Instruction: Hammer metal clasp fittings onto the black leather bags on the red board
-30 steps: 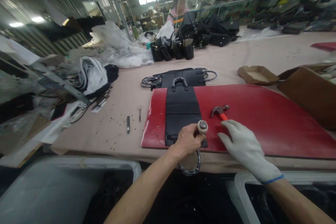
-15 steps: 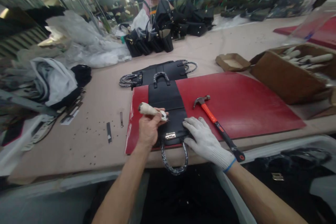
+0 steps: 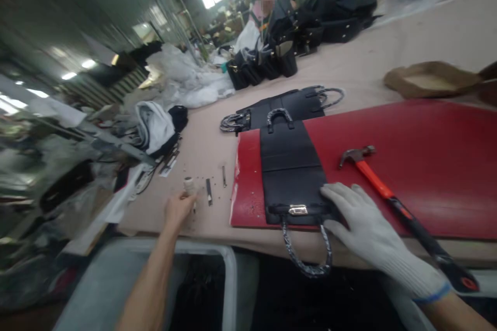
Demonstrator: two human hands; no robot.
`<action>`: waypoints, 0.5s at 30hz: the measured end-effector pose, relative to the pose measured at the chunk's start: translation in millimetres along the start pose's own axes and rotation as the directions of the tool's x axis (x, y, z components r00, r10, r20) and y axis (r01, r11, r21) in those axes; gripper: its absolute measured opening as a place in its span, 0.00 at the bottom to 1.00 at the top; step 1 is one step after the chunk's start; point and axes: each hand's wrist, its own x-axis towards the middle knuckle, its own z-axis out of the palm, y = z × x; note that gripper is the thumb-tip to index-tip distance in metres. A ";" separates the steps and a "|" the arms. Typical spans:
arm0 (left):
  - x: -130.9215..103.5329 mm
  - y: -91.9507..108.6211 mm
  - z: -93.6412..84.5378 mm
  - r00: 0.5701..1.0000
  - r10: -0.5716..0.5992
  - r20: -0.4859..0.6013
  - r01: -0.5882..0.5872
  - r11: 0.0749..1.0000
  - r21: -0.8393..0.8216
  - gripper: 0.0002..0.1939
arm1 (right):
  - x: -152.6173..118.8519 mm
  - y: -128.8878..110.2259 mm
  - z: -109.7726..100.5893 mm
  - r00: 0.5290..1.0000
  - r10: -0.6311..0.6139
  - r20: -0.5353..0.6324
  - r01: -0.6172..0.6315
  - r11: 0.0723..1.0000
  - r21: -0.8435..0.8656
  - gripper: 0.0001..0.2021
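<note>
My bare left hand (image 3: 180,212) is closed round a white-handled awl (image 3: 188,184), held upright over the table left of the red mat (image 3: 392,165). Its lower end is blurred. My right hand (image 3: 361,222), in a white knitted glove, lies flat with its fingers on the right edge of a black leather bag (image 3: 291,158). That bag is spread on the mat, its gold clasp (image 3: 298,210) toward me and a wrapped handle (image 3: 306,264) hanging over the table edge. Right of the bag lies a claw hammer (image 3: 378,181) with an orange and black handle.
A metal strip (image 3: 209,191), a thin metal rod (image 3: 224,176) and small dark bits lie near my left hand. Behind the mat is another black bag (image 3: 287,106). A cardboard tray (image 3: 430,80) stands at right; across the table a person (image 3: 264,10) is behind several black bags.
My left hand has moved left with the awl, off the bag to the bare tabletop, and the awl has turned upright. My right hand stays on the bag. The view has swung left.
</note>
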 end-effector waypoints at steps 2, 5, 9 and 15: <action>5.0 -5.6 -7.9 0.998 -0.063 0.008 0.062 0.995 0.077 0.12 | 2.2 8.0 8.1 0.999 -0.030 -0.039 0.029 0.999 -0.024 0.29; 7.2 -11.1 -13.7 0.992 -0.121 0.046 0.113 0.983 0.147 0.12 | 3.1 6.8 8.2 0.998 -0.027 -0.049 0.025 0.999 -0.032 0.28; 12.7 -22.3 -9.7 0.987 -0.134 0.094 0.104 0.957 0.272 0.22 | 1.9 -8.6 -2.4 0.998 0.055 -0.014 -0.055 0.998 0.016 0.31; 6.2 -16.3 9.8 0.999 0.025 -0.048 -0.004 0.924 0.382 0.26 | 1.6 -15.4 -8.3 0.993 0.121 0.000 -0.120 0.991 0.064 0.34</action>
